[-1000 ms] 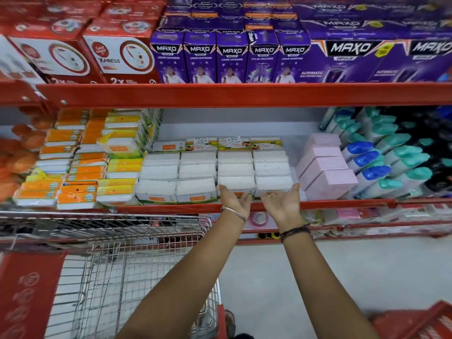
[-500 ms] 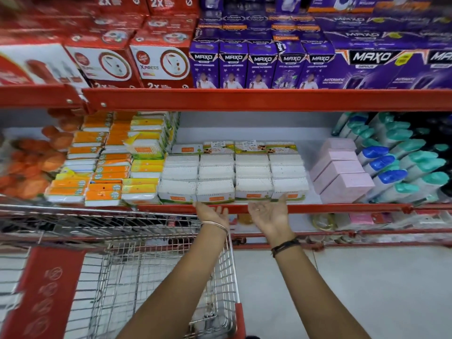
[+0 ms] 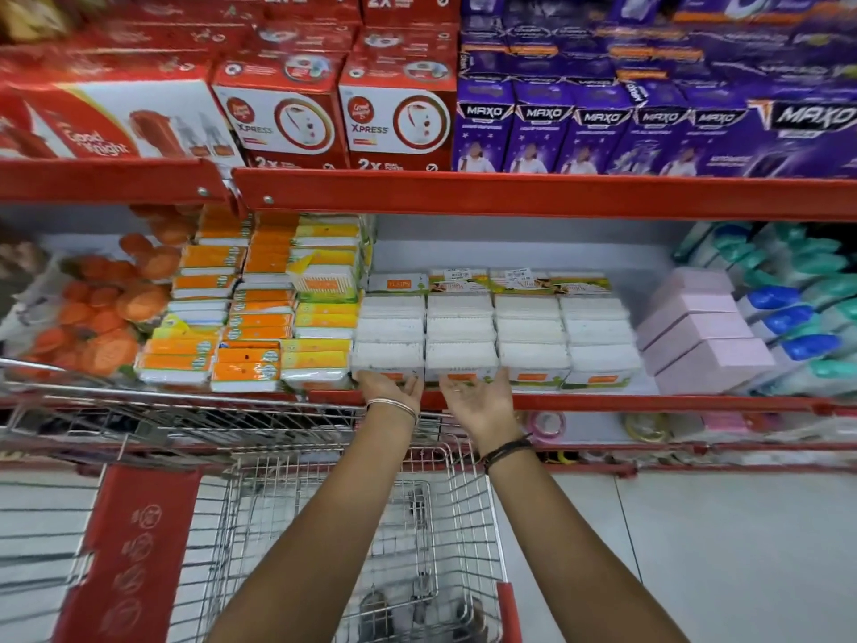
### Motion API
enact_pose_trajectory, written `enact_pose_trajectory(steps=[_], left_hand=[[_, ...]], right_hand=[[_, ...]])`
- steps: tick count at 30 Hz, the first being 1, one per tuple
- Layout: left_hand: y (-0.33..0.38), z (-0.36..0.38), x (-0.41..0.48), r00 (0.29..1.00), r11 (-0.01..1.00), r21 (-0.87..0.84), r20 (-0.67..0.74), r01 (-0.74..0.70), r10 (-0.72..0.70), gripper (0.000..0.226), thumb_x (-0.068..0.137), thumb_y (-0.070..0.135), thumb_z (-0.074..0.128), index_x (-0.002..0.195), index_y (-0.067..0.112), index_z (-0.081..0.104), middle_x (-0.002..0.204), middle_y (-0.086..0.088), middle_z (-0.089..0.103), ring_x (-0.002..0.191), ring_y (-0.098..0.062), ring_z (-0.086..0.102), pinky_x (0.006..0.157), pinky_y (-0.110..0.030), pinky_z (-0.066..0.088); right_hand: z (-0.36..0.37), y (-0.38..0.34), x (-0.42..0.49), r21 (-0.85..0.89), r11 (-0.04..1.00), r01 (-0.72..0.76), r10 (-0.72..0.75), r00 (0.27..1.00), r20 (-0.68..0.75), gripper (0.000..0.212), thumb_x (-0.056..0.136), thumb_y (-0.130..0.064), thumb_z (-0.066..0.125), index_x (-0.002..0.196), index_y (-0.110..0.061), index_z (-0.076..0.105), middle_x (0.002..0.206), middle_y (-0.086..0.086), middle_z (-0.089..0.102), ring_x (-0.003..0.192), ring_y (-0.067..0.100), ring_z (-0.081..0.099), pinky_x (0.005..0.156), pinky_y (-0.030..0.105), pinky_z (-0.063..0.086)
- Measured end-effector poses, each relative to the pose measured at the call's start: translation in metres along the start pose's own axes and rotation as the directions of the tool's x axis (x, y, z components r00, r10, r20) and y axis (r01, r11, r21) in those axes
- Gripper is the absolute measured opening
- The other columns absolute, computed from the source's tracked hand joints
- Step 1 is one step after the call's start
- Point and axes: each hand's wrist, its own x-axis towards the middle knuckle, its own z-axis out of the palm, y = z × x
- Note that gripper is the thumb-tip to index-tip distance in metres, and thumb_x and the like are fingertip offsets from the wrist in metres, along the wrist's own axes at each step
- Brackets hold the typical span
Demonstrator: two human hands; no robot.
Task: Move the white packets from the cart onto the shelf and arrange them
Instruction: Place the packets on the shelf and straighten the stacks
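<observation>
While both open hands, left hand [image 3: 388, 386] and right hand [image 3: 477, 397], press the front white packets [image 3: 494, 338], four columns line the shelf [image 3: 649, 402].

Bare gap above white packets [image 3: 494, 334] — upper shelf [image 3: 533, 194] caps it; pink boxes [image 3: 700, 336] crowd right.

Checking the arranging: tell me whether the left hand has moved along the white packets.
Yes. The left hand moved leftward along the white packets, from the third column to the first.

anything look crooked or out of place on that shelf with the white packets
One yellow and orange packet, on the stacks left of the white packets, sits tilted with a corner lifted. The white packets themselves stand in even rows.
</observation>
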Motion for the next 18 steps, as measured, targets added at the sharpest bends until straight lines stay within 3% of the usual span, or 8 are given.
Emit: enact_pose_trajectory(steps=[2, 4, 9, 12, 14, 16, 17, 18], left_hand=[[-0.001, -0.001, 0.003, 1.0, 1.0, 0.017, 0.001, -0.009, 0.009, 0.057, 0.098, 0.05, 0.02, 0.142, 0.015, 0.031, 0.102, -0.009, 0.046, 0.066, -0.02, 0.044, 0.1, -0.036, 0.041], [-0.001, -0.004, 0.003, 1.0, 0.998, 0.066, 0.018, -0.023, 0.021, 0.057, 0.099, 0.049, 0.019, 0.142, 0.014, 0.031, 0.096, -0.008, 0.048, 0.068, -0.02, 0.045, 0.105, -0.039, 0.039], [-0.002, -0.013, 0.002, 0.997, 0.993, 0.113, 0.081, -0.025, 0.015, 0.059, 0.1, 0.047, 0.021, 0.141, 0.006, 0.03, 0.111, -0.015, 0.051, 0.099, -0.025, 0.054, 0.108, -0.039, 0.036], [-0.004, -0.018, -0.002, 0.995, 0.977, 0.207, 0.099, -0.053, 0.033, 0.05, 0.101, 0.041, 0.027, 0.132, 0.003, 0.039, 0.112, -0.012, 0.052, 0.115, -0.029, 0.051, 0.107, -0.041, 0.04], [-0.004, -0.018, -0.007, 0.982, 0.924, 0.349, 0.153, -0.155, 0.107, 0.029, 0.102, 0.028, 0.033, 0.105, 0.008, 0.053, 0.092, -0.007, 0.055, 0.088, -0.023, 0.058, 0.082, -0.031, 0.051], [-0.002, -0.016, -0.01, 0.914, 0.793, 0.46, 0.273, -0.398, 0.3, 0.023, 0.099, 0.012, 0.041, 0.081, 0.012, 0.056, 0.08, -0.004, 0.056, 0.076, -0.021, 0.057, 0.066, -0.025, 0.052], [0.0, -0.016, -0.007, 0.816, 0.629, 0.52, 0.383, -0.578, 0.433, 0.02, 0.098, 0.008, 0.044, 0.084, 0.012, 0.058, 0.086, -0.006, 0.059, 0.083, -0.023, 0.058, 0.072, -0.029, 0.053], [0.001, -0.015, -0.003, 0.66, 0.34, 0.579, 0.536, -0.741, 0.527, 0.016, 0.097, 0.01, 0.045, 0.093, 0.01, 0.06, 0.097, -0.009, 0.061, 0.095, -0.026, 0.058, 0.084, -0.035, 0.052]], right_hand=[[0.0, -0.001, 0.001, -0.017, 1.0, 0.008, -0.008, 1.0, -0.005, 0.074, 0.093, -0.057, 0.031, 0.148, -0.015, 0.005, 0.157, 0.019, 0.006, 0.14, 0.037, 0.024, 0.117, 0.042, 0.027], [-0.001, 0.0, 0.001, -0.04, 0.999, 0.013, -0.013, 1.0, 0.0, 0.073, 0.093, -0.056, 0.031, 0.148, -0.015, 0.008, 0.156, 0.02, 0.009, 0.138, 0.037, 0.029, 0.116, 0.042, 0.029], [-0.01, 0.004, -0.004, -0.121, 0.992, 0.044, -0.041, 0.999, 0.022, 0.068, 0.095, -0.053, 0.03, 0.147, -0.011, 0.015, 0.152, 0.024, 0.021, 0.138, 0.034, 0.031, 0.116, 0.04, 0.029], [-0.018, 0.003, -0.011, -0.387, 0.916, 0.102, -0.09, 0.995, 0.049, 0.062, 0.098, -0.047, 0.027, 0.137, 0.001, 0.032, 0.14, 0.024, 0.042, 0.129, 0.031, 0.044, 0.109, 0.035, 0.039], [-0.025, 0.0, -0.015, -0.65, 0.702, 0.292, -0.313, 0.946, 0.087, 0.047, 0.1, -0.04, 0.032, 0.118, -0.002, 0.053, 0.117, 0.019, 0.061, 0.105, 0.031, 0.061, 0.083, 0.031, 0.053], [-0.032, -0.008, -0.018, -0.781, 0.341, 0.523, -0.591, 0.766, 0.254, 0.028, 0.099, -0.033, 0.04, 0.097, -0.016, 0.061, 0.101, 0.014, 0.07, 0.086, 0.027, 0.064, 0.067, 0.027, 0.054], [-0.035, -0.014, -0.017, -0.808, 0.112, 0.578, -0.661, 0.65, 0.374, 0.024, 0.099, -0.031, 0.042, 0.097, -0.017, 0.061, 0.101, 0.014, 0.071, 0.085, 0.024, 0.064, 0.068, 0.025, 0.053], [-0.036, -0.022, -0.013, -0.808, -0.124, 0.576, -0.67, 0.553, 0.496, 0.026, 0.098, -0.032, 0.042, 0.104, -0.014, 0.06, 0.106, 0.015, 0.07, 0.09, 0.023, 0.063, 0.073, 0.022, 0.051]])
